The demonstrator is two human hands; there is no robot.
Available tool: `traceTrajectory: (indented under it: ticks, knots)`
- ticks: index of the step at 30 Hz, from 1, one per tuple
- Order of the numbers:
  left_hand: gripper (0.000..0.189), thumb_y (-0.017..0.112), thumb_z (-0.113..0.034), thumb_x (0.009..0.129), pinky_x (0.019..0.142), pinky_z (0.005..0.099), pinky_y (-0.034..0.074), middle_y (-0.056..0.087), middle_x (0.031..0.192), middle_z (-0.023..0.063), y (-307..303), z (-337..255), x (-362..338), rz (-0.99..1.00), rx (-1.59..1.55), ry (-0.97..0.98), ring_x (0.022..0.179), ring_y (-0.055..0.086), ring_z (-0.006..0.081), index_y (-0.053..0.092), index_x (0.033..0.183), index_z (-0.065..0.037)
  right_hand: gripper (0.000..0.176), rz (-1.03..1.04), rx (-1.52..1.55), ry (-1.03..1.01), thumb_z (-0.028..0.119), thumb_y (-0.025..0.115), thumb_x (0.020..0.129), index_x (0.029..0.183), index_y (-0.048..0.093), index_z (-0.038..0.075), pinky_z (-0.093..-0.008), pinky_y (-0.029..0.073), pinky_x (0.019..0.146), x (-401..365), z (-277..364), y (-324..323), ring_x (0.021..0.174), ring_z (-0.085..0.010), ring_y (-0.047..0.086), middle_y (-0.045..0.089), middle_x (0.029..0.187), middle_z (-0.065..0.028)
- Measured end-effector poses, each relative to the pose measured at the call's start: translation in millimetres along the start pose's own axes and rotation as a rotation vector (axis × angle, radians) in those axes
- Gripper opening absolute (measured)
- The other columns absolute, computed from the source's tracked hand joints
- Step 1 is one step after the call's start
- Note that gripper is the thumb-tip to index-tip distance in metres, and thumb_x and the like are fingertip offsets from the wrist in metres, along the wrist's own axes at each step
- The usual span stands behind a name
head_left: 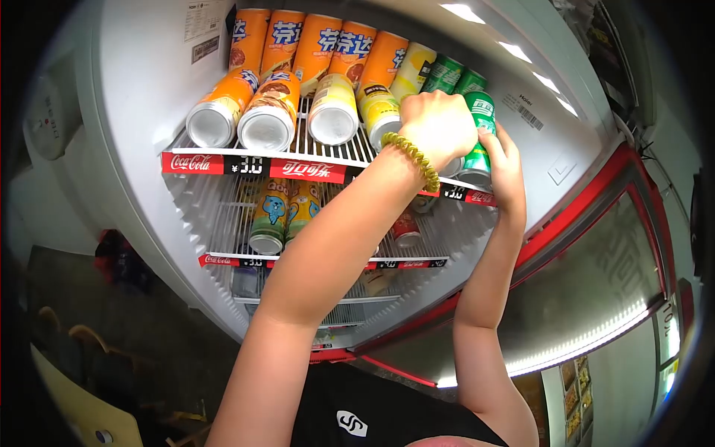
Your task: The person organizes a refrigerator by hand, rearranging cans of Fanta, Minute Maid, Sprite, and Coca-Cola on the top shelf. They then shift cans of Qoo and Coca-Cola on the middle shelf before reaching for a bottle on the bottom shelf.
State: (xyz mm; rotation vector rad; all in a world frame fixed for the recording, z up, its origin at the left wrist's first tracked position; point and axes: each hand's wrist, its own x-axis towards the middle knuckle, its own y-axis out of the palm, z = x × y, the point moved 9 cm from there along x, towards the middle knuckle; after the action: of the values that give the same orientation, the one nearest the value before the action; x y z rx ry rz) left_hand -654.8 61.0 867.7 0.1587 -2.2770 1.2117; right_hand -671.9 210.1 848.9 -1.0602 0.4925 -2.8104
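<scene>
My right hand (506, 165) grips a green drink can (480, 112) at the right end of the top shelf, fingers against its right side. My left hand (439, 127), wearing a coiled yellow-green band (411, 158), is closed just left of that can. Its knuckles face me and its fingers are hidden, so what they hold does not show. Left of it lies a yellow can (380, 112), tilted with its base toward me. Behind my hands stand another yellow can (414, 71) and green cans (445, 73).
Orange cans (316, 48) fill the back left of the wire top shelf (223, 153), with more lying in front. A lower shelf (335, 262) holds bear-printed cans (274, 216) and a red can (406, 227). The red-edged fridge door (566, 276) stands open at right.
</scene>
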Motion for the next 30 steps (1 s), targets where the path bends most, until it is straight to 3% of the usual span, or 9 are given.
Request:
traceTrajectory:
  ticks: [2, 8, 10, 12, 14, 18, 20, 23, 30]
  knots:
    - [0.039, 0.055, -0.03, 0.09, 0.09, 0.0483, 0.058, 0.076, 0.097, 0.0267, -7.3, -2.4, -4.2, -0.101, -0.044, -0.003, 0.096, 0.076, 0.0412, 0.079, 0.087, 0.0, 0.047, -0.013, 0.039, 0.011, 0.027, 0.059, 0.104, 0.136, 0.06, -0.008, -0.0304, 0.051, 0.091, -1.2, -2.5, -2.2, 0.099, -0.0155, 0.064, 0.071, 0.109, -0.0103]
    - [0.033, 0.057, -0.028, 0.094, 0.072, 0.0478, 0.06, 0.074, 0.083, 0.0236, -10.6, -24.5, -37.0, -0.258, 0.134, 0.192, 0.076, 0.074, 0.0397, 0.078, 0.086, -0.004, 0.042, -0.098, -0.236, -0.041, 0.024, 0.056, 0.103, 0.128, 0.068, -0.007, -0.031, 0.05, 0.096, -1.6, -25.6, -15.7, 0.105, -0.0195, 0.068, 0.076, 0.113, -0.0159]
    - [0.03, 0.059, -0.027, 0.096, 0.076, 0.0454, 0.059, 0.074, 0.086, 0.022, -5.3, -22.2, -49.1, -0.184, 0.152, 0.187, 0.08, 0.073, 0.0367, 0.076, 0.087, -0.003, 0.042, -0.141, -0.257, -0.06, 0.026, 0.058, 0.104, 0.128, 0.07, -0.006, -0.0324, 0.05, 0.099, -6.0, -20.4, -17.5, 0.108, -0.0222, 0.069, 0.076, 0.118, -0.0193]
    - [0.028, 0.065, -0.026, 0.095, 0.086, 0.0432, 0.057, 0.074, 0.097, 0.0214, -25.6, -33.3, -82.6, -0.355, 0.119, 0.493, 0.093, 0.073, 0.0336, 0.075, 0.095, 0.001, 0.042, -0.168, -0.251, -0.036, 0.028, 0.058, 0.104, 0.127, 0.07, -0.006, -0.0333, 0.05, 0.099, -13.2, -14.2, -15.2, 0.11, -0.0232, 0.069, 0.076, 0.118, -0.0198]
    - [0.027, 0.072, -0.021, 0.091, 0.094, 0.0423, 0.054, 0.074, 0.11, 0.0195, -49.5, -26.1, -103.2, -0.317, 0.016, 0.533, 0.106, 0.07, 0.0336, 0.074, 0.104, 0.003, 0.042, -0.21, -0.231, -0.001, 0.029, 0.059, 0.105, 0.126, 0.071, -0.006, -0.0341, 0.05, 0.1, -24.3, -9.4, -11.1, 0.111, -0.0242, 0.069, 0.076, 0.117, -0.0204]
    - [0.031, 0.077, -0.017, 0.088, 0.101, 0.0422, 0.052, 0.073, 0.12, 0.0197, -115.8, 16.4, -144.9, -0.576, 0.295, 0.429, 0.111, 0.069, 0.0349, 0.075, 0.114, 0.001, 0.035, -0.461, -0.304, -0.169, 0.021, 0.06, 0.104, 0.126, 0.07, -0.005, -0.0374, 0.05, 0.104, -55.0, 6.9, -15.2, 0.118, -0.0282, 0.068, 0.074, 0.124, -0.0205]
    - [0.035, 0.077, -0.02, 0.089, 0.102, 0.0416, 0.051, 0.072, 0.121, 0.0189, -137.8, 57.9, -153.2, -0.609, 0.339, 0.249, 0.11, 0.069, 0.0343, 0.073, 0.117, 0.0, 0.027, -0.614, -0.269, -0.597, 0.01, 0.057, 0.1, 0.117, 0.069, -0.007, -0.0425, 0.05, 0.105, -92.3, 29.7, -17.3, 0.119, -0.0323, 0.067, 0.072, 0.125, -0.0215]
    - [0.045, 0.077, -0.032, 0.088, 0.108, 0.0461, 0.041, 0.072, 0.117, 0.0181, -130.9, 82.5, -153.5, -0.474, 0.657, 0.222, 0.115, 0.063, 0.035, 0.07, 0.123, -0.003, 0.023, -0.542, -0.118, -0.797, -0.002, 0.051, 0.089, 0.105, 0.066, -0.008, -0.0499, 0.052, 0.1, -122.1, 56.6, 8.7, 0.11, -0.0349, 0.067, 0.071, 0.112, -0.022]
    - [0.047, 0.077, -0.03, 0.087, 0.105, 0.0467, 0.041, 0.072, 0.116, 0.0166, -128.3, 84.3, -162.7, -0.583, 0.581, 0.234, 0.114, 0.063, 0.0342, 0.068, 0.122, 0.0, 0.018, -0.415, -0.237, -0.966, -0.002, 0.068, 0.073, 0.091, 0.07, 0.0, -0.0406, 0.055, 0.081, -106.1, 99.4, 63.9, 0.092, -0.0318, 0.071, 0.073, 0.093, -0.0114]
